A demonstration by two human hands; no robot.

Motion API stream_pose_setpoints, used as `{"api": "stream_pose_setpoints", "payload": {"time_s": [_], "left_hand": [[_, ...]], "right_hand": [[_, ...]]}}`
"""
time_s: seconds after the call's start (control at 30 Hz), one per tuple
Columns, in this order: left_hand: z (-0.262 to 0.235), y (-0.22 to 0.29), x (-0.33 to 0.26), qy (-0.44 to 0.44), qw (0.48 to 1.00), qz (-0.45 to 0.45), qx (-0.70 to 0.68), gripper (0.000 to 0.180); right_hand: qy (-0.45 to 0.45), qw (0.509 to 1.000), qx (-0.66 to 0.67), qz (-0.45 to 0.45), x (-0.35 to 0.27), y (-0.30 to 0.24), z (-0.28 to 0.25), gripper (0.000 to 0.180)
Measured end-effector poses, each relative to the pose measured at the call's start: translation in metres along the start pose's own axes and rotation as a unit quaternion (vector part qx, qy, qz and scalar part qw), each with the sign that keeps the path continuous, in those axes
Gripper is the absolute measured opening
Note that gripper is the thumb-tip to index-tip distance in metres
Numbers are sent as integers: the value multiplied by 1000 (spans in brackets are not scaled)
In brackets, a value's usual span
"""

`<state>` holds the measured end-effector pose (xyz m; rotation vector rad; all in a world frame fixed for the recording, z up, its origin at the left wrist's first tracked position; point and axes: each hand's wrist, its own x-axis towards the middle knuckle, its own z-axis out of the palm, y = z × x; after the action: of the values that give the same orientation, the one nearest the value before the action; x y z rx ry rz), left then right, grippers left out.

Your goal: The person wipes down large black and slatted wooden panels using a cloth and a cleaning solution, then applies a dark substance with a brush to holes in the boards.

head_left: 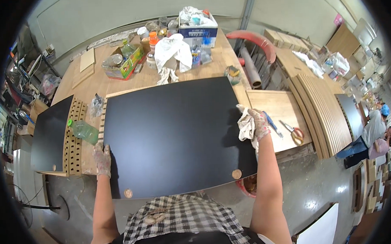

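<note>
A large black panel (pixel 174 135) lies in front of me, with two round wooden-looking spots near its near corners. My left hand (pixel 102 162), in a patterned glove, grips the panel's left edge, fingers pointing away from me. At the right edge, my gloved right hand (pixel 260 123) is closed on a crumpled white rag (pixel 246 125). Just right of that hand lie a blue-handled tool (pixel 273 125) and scissors (pixel 296 133) with red and yellow handles, both on a light wood board (pixel 285 106). A green plastic bottle (pixel 86 132) rests on its side beyond my left hand.
Another black panel (pixel 51 135) sits at the left beside drilled wood strips (pixel 75 137). Farther back on the table (pixel 84 89) are a carton of bottles (pixel 124 63), a white cloth (pixel 173 51) and a blue-white box (pixel 199 36). Grooved boards (pixel 320 115) are stacked at right; people (pixel 372 133) stand beyond.
</note>
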<state>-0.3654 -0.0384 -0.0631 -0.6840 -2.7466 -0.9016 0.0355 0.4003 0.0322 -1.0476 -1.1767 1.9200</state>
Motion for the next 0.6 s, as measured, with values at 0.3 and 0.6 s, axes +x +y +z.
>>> {"api": "stream_pose_setpoints", "payload": {"time_s": [0.3, 0.6], "left_hand": [[24, -13, 35, -68, 985, -1, -161, 21], [31, -49, 92, -97, 990, -33, -100, 39]], "right_hand": [[-61, 974, 199, 89, 67, 17, -14, 35], [36, 994, 103, 15, 25, 16, 8, 28]]}}
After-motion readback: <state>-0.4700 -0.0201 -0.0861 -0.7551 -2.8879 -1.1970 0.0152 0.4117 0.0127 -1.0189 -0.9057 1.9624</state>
